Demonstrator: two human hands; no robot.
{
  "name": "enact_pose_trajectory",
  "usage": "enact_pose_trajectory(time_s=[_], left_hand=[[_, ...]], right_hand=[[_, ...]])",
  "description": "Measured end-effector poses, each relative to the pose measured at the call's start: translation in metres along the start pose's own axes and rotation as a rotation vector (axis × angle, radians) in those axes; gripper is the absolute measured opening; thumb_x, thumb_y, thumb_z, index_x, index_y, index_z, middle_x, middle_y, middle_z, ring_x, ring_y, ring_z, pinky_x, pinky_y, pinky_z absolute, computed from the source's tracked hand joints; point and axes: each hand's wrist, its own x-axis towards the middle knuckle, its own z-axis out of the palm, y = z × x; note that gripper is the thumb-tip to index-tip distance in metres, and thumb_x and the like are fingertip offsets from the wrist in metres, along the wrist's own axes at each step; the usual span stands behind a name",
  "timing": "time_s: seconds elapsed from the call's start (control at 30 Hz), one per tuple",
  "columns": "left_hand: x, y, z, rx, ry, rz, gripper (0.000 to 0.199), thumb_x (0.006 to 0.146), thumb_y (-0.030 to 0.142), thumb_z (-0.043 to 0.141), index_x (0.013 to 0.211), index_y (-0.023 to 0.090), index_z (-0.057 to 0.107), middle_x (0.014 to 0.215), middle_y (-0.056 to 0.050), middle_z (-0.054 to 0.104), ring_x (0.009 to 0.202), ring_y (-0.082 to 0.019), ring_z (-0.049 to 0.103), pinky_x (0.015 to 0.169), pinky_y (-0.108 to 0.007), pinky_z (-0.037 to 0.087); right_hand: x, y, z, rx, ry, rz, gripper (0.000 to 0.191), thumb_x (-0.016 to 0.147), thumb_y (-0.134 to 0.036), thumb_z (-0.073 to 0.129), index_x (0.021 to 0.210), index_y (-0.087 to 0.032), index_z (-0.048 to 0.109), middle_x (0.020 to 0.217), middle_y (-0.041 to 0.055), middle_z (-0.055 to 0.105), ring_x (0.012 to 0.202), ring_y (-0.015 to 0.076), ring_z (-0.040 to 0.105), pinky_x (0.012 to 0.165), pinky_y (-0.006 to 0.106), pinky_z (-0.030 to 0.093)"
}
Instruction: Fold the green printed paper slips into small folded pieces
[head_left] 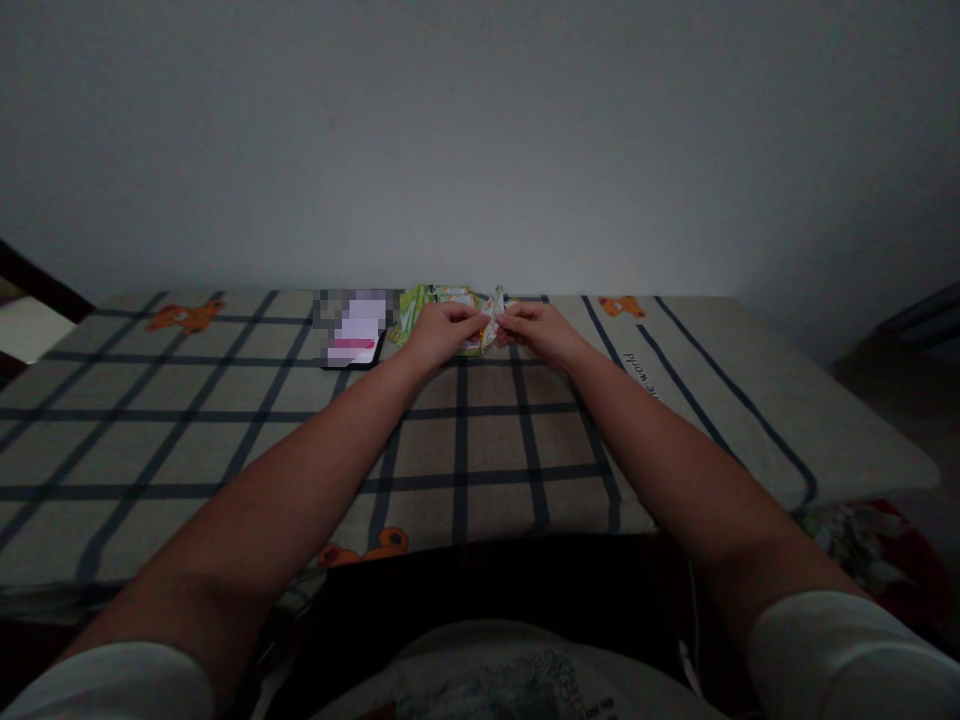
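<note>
Both hands meet over the far part of the table, pinching a small white-and-green wrapper [493,310] between them. My left hand [444,328] has its thumb and fingertips closed on the wrapper's left side. From the other side, my right hand [541,330] grips it with thumb and forefinger. Behind and under my left hand lies a green plastic packet [420,297], partly covered by the fingers. What is inside the small wrapper cannot be made out.
A phone [358,325] with a lit, blurred-out screen lies left of the packet. The table [487,440] wears a checked cloth with orange bear prints and stands against a pale wall [480,150]. Something red and leafy [870,550] shows below its right edge.
</note>
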Motion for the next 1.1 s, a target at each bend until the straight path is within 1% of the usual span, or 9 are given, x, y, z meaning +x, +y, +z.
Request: enact_pose_trajectory(time_s=[0.1,0.27,0.33,0.5,0.67,0.8,0.87,1.0,1.1], left_hand=[[-0.002,0.001,-0.001,0.053,-0.014,0.025,0.026,0.071,0.042,0.072,0.074,0.016,0.075,0.069,-0.003,0.07,0.065,-0.015,0.059,0.063,-0.027,0.045],[-0.001,-0.003,0.0,0.06,-0.033,0.058,0.026,0.071,0.042,0.071,0.075,0.016,0.076,0.071,-0.004,0.07,0.066,-0.015,0.06,0.063,-0.027,0.046],[-0.001,-0.004,0.001,0.08,-0.036,0.071,0.026,0.072,0.041,0.07,0.076,0.016,0.076,0.072,-0.004,0.07,0.066,-0.015,0.06,0.063,-0.027,0.045],[-0.002,-0.004,0.002,0.1,-0.021,0.089,0.028,0.075,0.043,0.069,0.075,0.016,0.076,0.067,-0.003,0.068,0.064,-0.015,0.059,0.06,-0.026,0.043],[-0.003,-0.001,0.006,0.034,-0.017,0.063,0.03,0.069,0.044,0.076,0.076,0.015,0.074,0.068,-0.003,0.068,0.063,-0.014,0.058,0.059,-0.025,0.043],[-0.002,-0.002,0.004,-0.03,-0.041,-0.001,0.031,0.068,0.045,0.078,0.074,0.016,0.073,0.067,-0.003,0.068,0.062,-0.014,0.058,0.06,-0.025,0.044],[-0.002,-0.002,0.003,-0.008,-0.056,-0.008,0.03,0.068,0.045,0.077,0.075,0.016,0.073,0.068,-0.003,0.068,0.062,-0.014,0.058,0.06,-0.026,0.043],[-0.006,0.001,0.004,0.104,-0.082,0.036,0.027,0.07,0.044,0.074,0.075,0.018,0.075,0.069,-0.003,0.069,0.063,-0.015,0.056,0.059,-0.027,0.04],[-0.008,0.006,0.005,0.14,-0.102,0.07,0.029,0.071,0.046,0.072,0.074,0.017,0.075,0.067,-0.003,0.067,0.064,-0.015,0.056,0.06,-0.027,0.039]], right_hand=[[-0.001,0.001,-0.002,0.003,-0.014,0.012,0.027,0.069,-0.04,0.082,0.072,-0.018,0.067,0.069,0.0002,0.068,0.066,0.0111,0.063,0.07,0.028,0.053],[-0.002,-0.001,-0.003,-0.073,-0.003,0.033,0.028,0.07,-0.04,0.081,0.071,-0.017,0.064,0.067,0.0002,0.066,0.065,0.0117,0.061,0.069,0.029,0.052],[-0.002,-0.002,-0.003,-0.119,-0.008,0.008,0.029,0.072,-0.041,0.08,0.072,-0.017,0.064,0.067,0.0004,0.066,0.065,0.0123,0.061,0.069,0.029,0.051],[-0.002,-0.001,0.0,-0.24,0.015,-0.113,0.029,0.075,-0.043,0.075,0.072,-0.018,0.061,0.067,-0.0012,0.063,0.063,0.012,0.058,0.067,0.028,0.048],[-0.001,-0.001,0.002,-0.235,0.071,-0.142,0.029,0.073,-0.044,0.074,0.07,-0.019,0.06,0.064,-0.0021,0.062,0.062,0.0122,0.058,0.065,0.028,0.047],[-0.001,-0.002,0.002,-0.186,0.085,-0.1,0.035,0.071,-0.053,0.075,0.074,-0.019,0.065,0.067,-0.0006,0.065,0.064,0.0126,0.059,0.067,0.028,0.048],[-0.001,-0.003,0.003,-0.165,0.095,-0.098,0.039,0.07,-0.056,0.075,0.076,-0.019,0.067,0.07,0.0001,0.066,0.066,0.0129,0.059,0.068,0.029,0.049],[-0.001,-0.006,0.002,-0.215,0.111,-0.162,0.034,0.071,-0.051,0.076,0.072,-0.019,0.066,0.071,0.0002,0.065,0.068,0.0132,0.057,0.068,0.028,0.047],[-0.001,-0.006,0.002,-0.18,0.163,-0.212,0.031,0.071,-0.046,0.077,0.066,-0.019,0.063,0.066,-0.0017,0.062,0.065,0.0123,0.054,0.066,0.027,0.044]])
